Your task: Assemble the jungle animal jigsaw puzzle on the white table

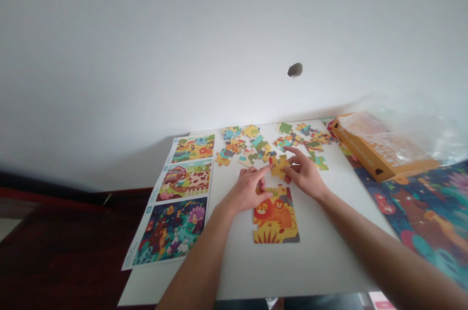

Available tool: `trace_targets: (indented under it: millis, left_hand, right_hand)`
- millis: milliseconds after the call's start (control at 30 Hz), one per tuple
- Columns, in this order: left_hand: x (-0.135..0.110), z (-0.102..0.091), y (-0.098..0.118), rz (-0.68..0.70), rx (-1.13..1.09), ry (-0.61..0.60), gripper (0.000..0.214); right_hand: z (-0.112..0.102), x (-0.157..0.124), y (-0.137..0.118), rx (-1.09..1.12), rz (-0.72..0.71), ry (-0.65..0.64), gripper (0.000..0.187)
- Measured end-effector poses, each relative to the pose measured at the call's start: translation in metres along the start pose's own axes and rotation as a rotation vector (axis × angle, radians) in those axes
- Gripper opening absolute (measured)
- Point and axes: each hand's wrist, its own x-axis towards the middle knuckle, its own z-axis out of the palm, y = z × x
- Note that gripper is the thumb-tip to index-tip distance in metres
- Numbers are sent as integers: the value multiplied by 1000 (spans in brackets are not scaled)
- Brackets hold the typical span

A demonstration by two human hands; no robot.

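Both my hands meet over one yellow puzzle piece [280, 166] near the middle of the white table [321, 256]. My left hand [248, 190] points its index finger onto the piece's left edge, the other fingers curled. My right hand [305, 173] pinches the piece's right side with thumb and fingers. Just below them lies a joined block of pieces [276, 217] showing lions on yellow ground. Several loose pieces [256, 144] lie scattered beyond my hands toward the wall.
A reference sheet [175, 198] with three pictures lies along the table's left edge. An orange box [380, 151] under clear plastic wrap [420, 129] sits at the right, on a finished dark puzzle [427, 212]. A white wall stands behind.
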Motion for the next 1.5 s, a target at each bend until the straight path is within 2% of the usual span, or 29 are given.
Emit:
trace_targets:
  millis: [167,300,567,700,833,1500]
  left_hand:
    - [-5,-14,-4,-6,40,6,84]
    - [-9,-23,-7,3,118,-30,90]
    - [-8,-16,-6,-29,142,-41,95]
    - [-8,-19,-7,-1,117,-38,91]
    - [-9,-19,-10,5,110,-29,96]
    - [-8,-17,-12,-11,85,-13,93]
  right_hand:
    - [2,-2,0,-6,43,-68,45]
    - [1,-3,1,-184,-60,-43,37]
    - [9,-4,-1,-295,-71,-101,34]
    - [16,-5,1,-422,-139,-112,32]
    - [20,-5,3,-533,-213,-106,32]
    - [23,0,11,-694,-324,-119,31]
